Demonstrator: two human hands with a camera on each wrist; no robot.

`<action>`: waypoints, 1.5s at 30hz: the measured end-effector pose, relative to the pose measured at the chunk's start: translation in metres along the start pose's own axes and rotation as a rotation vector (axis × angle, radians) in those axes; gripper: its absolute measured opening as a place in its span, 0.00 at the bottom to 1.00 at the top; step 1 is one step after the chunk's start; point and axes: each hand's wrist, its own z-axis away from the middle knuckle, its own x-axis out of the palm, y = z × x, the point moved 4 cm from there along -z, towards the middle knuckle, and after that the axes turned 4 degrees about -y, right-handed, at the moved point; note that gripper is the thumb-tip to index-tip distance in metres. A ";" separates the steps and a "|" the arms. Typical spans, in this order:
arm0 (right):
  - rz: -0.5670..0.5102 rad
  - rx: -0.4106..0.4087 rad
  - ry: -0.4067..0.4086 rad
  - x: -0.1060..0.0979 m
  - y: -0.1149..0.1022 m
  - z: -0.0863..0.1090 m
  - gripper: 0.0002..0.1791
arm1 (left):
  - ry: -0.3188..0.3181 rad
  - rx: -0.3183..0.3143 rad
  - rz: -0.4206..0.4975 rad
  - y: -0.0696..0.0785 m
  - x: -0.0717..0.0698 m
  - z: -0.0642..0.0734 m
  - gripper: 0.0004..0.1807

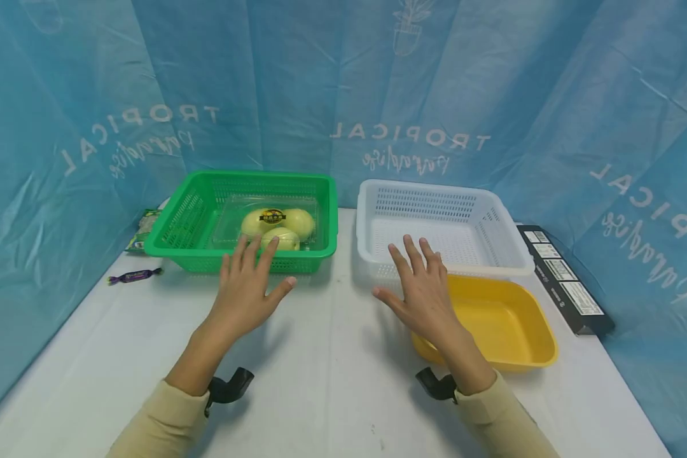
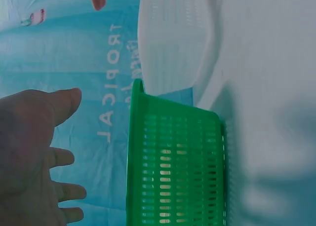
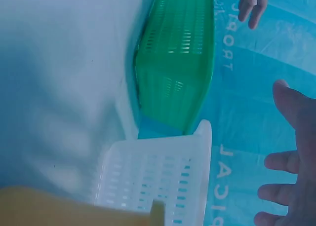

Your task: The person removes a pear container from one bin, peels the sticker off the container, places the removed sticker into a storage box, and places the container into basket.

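My left hand hovers with fingers spread in front of the green basket, its fingertips overlapping the near rim in the head view. Inside that basket lies a clear plastic box of pale yellow-green fruit with a dark and yellow label. To the right, my right hand is also spread and holds nothing. It overlaps the front edge of the white basket and the left part of the yellow tub. The wrist views show both hands raised beside the baskets, fingers apart.
A purple wrapped candy lies left of the green basket, near a green packet partly hidden behind it. At the right edge rests a long black box with white labels. Blue printed curtains surround the white table.
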 end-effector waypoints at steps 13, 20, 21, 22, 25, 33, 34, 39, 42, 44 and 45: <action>-0.161 -0.080 0.078 0.002 -0.022 -0.016 0.39 | 0.106 -0.038 0.103 -0.023 -0.019 -0.003 0.40; -0.371 -0.123 0.072 0.009 -0.038 -0.026 0.36 | 0.210 -0.049 0.176 -0.041 -0.032 -0.007 0.36; -0.389 -0.132 0.073 0.011 -0.040 -0.028 0.36 | 0.227 -0.048 0.184 -0.044 -0.033 -0.008 0.35; -0.405 -0.141 0.075 0.013 -0.042 -0.029 0.35 | 0.248 -0.045 0.189 -0.047 -0.035 -0.009 0.34; -0.443 -0.155 0.072 0.019 -0.048 -0.034 0.35 | 0.302 -0.043 0.218 -0.055 -0.041 -0.011 0.32; -0.542 -0.120 0.023 0.032 -0.059 -0.046 0.36 | 0.261 -0.076 0.263 -0.078 -0.043 -0.021 0.33; -0.553 -0.114 0.011 0.034 -0.060 -0.048 0.37 | 0.244 -0.083 0.265 -0.082 -0.042 -0.023 0.33; -0.580 -0.092 -0.042 0.041 -0.066 -0.058 0.39 | 0.158 -0.101 0.283 -0.098 -0.038 -0.033 0.34; -0.588 -0.086 -0.047 0.044 -0.068 -0.063 0.39 | 0.116 -0.096 0.287 -0.104 -0.037 -0.039 0.35; -0.598 -0.074 -0.047 0.044 -0.068 -0.065 0.39 | 0.090 -0.090 0.287 -0.107 -0.037 -0.045 0.35; -0.606 -0.065 -0.047 0.045 -0.068 -0.066 0.39 | 0.077 -0.089 0.287 -0.108 -0.037 -0.047 0.36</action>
